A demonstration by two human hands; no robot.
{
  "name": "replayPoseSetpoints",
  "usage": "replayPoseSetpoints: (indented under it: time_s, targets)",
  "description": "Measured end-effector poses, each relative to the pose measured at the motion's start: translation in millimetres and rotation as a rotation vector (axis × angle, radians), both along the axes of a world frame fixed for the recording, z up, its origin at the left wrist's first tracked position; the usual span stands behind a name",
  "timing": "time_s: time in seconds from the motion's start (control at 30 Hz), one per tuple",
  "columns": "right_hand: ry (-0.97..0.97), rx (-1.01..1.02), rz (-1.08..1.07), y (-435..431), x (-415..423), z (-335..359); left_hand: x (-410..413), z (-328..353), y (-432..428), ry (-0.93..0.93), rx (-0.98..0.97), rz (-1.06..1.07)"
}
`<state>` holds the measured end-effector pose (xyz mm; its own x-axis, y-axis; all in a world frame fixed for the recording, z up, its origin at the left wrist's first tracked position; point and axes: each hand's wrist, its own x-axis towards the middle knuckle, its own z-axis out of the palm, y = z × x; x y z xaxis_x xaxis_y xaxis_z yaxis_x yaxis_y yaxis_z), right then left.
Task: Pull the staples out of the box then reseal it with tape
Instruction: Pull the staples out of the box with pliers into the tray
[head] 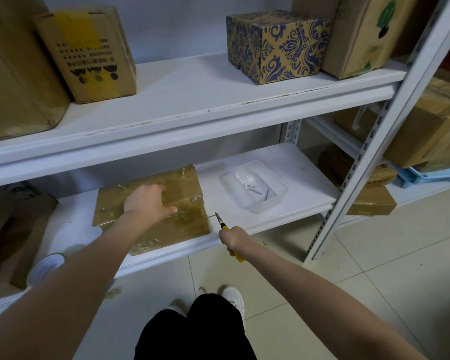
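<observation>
While pressing open left hand (pixel 148 201) flat on box (pixel 187 181), right hand (pixel 233 239) curled round pliers (pixel 220 222), draw pinched staple (pixel 212 216) straight out past box's right edge.

Glossy taped cardboard box (pixel 182 188), clear plastic tray (pixel 255 188), thin metal staples (pixel 252 188).

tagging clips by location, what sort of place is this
Likely a storeroom: white metal shelving, cardboard boxes stacked on it, and a plain tiled floor.
</observation>
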<state>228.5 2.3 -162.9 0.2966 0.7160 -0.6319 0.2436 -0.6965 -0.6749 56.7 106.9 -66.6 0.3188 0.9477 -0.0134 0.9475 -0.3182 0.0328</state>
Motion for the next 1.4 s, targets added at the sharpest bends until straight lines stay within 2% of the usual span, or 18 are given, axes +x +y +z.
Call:
replayPoseSetpoints:
  time_s: [0.1, 0.23, 0.4, 0.5, 0.67, 0.77, 0.87, 1.0, 1.17, 1.4]
  targets:
    - [0.042, 0.016, -0.114, -2, 7, 2, 1, 0, 0, 0.005, 0.011, 0.009]
    - [-0.227, 0.081, -0.076, -7, 41, 15, 3, 3, 2, 0.012, 0.018, 0.002]
    - [-0.308, 0.106, -0.066, 9, 70, 35, 9, 4, -5, 0.038, 0.024, -0.025]
    - [-0.432, 0.11, -0.061, 19, 82, 45, 7, 5, -7, 0.036, 0.015, -0.036]
    - [-0.53, 0.005, -0.026, 24, 90, 50, 3, 7, -8, 0.04, -0.006, -0.056]
    - [-0.564, -0.051, -0.002, 27, 86, 44, 1, 6, -7, -0.008, -0.033, -0.06]
    - [-0.625, 0.0, -0.028, 26, 75, 46, -3, 7, -4, -0.076, -0.058, -0.026]
    - [-0.654, 0.153, 0.14, 30, 56, 51, -2, 13, -1, -0.195, -0.005, 0.093]
    - [-0.802, 0.31, 0.361, 28, 34, 70, 4, 11, -8, -0.214, 0.03, 0.14]
    - [-0.976, 0.279, 0.483, 26, 19, 97, 11, 7, -10, -0.32, 0.022, 0.076]
